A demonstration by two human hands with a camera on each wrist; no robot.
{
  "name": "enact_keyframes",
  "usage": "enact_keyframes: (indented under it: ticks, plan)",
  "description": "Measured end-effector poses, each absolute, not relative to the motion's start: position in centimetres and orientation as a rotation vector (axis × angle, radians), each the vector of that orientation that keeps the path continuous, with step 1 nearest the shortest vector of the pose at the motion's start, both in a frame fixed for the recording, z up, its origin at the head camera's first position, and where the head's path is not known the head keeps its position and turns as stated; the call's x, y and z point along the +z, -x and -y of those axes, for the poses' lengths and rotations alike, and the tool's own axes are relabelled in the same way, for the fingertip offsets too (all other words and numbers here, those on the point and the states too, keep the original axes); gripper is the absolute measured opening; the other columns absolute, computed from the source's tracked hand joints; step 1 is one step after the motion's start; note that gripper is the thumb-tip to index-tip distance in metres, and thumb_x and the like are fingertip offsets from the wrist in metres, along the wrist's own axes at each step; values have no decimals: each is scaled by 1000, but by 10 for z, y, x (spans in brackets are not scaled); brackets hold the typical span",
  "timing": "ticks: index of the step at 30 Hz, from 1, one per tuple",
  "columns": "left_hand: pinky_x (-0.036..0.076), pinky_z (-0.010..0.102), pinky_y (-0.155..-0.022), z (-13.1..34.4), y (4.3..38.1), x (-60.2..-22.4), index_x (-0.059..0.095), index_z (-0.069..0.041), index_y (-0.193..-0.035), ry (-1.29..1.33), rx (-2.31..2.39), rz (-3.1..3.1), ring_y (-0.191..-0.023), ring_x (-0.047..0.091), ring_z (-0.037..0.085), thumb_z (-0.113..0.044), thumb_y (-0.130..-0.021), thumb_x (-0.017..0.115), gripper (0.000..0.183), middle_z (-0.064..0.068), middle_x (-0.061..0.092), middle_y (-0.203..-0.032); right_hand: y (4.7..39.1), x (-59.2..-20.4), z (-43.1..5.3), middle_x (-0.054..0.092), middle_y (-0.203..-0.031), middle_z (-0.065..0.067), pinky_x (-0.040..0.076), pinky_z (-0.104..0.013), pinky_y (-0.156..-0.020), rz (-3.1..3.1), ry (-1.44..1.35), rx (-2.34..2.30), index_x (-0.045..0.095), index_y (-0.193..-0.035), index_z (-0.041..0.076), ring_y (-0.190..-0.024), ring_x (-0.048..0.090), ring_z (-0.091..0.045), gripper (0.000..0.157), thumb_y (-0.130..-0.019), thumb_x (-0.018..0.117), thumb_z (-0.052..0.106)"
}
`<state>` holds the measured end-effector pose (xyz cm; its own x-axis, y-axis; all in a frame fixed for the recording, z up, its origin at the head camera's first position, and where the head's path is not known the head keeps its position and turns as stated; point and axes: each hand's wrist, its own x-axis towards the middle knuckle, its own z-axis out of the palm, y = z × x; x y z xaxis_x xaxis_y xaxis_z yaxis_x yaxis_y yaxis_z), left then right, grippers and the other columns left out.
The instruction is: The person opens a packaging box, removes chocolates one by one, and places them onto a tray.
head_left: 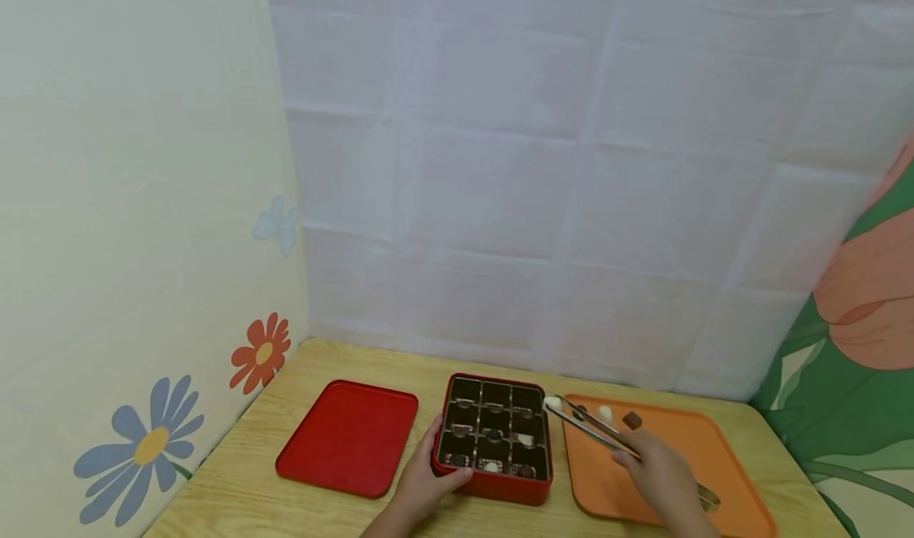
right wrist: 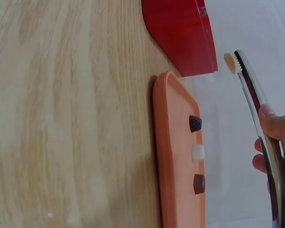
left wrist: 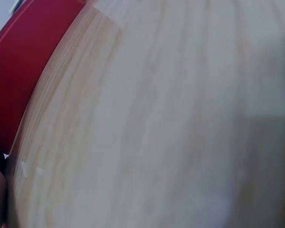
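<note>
My left hand (head_left: pixel 423 478) holds a red box (head_left: pixel 500 487) at its front left corner, thumb over the front rim. Dark dividers split the box into compartments; several dark and white chocolates sit in the front and middle rows, and the back row holds none. With my right hand (head_left: pixel 666 473) I grip metal tongs (head_left: pixel 600 431). Their toothed tips pinch a white chocolate (right wrist: pixel 231 62), raised beside the box's right rim in the head view. The left wrist view shows mostly tabletop and a red wall.
To the right, an orange tray (head_left: pixel 681 435) bears a dark ridged chocolate (right wrist: pixel 195 123), a white one (right wrist: pixel 198 152) and a brown square one (right wrist: pixel 199 184). A red lid (head_left: pixel 350 439) lies left of the box on the wooden table (head_left: pixel 243 474). Cloth hangs behind.
</note>
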<state>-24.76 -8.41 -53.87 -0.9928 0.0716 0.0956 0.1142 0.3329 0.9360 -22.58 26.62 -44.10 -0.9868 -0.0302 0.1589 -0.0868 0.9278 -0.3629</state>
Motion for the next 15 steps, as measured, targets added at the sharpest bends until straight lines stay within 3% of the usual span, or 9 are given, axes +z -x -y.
enact_keyframes:
  ticks: [15]
  plan:
    - [39,64,-102,84,249,-541,25,-16,-156,161,-1768,2554,-137,38,46,-38,-76,84,102,24,37,-153,223,-461,-296,72,-103,-15,54,-44,-69,3052,57,617,69,-116,-1,-86,68,-29,47,-85,74,34]
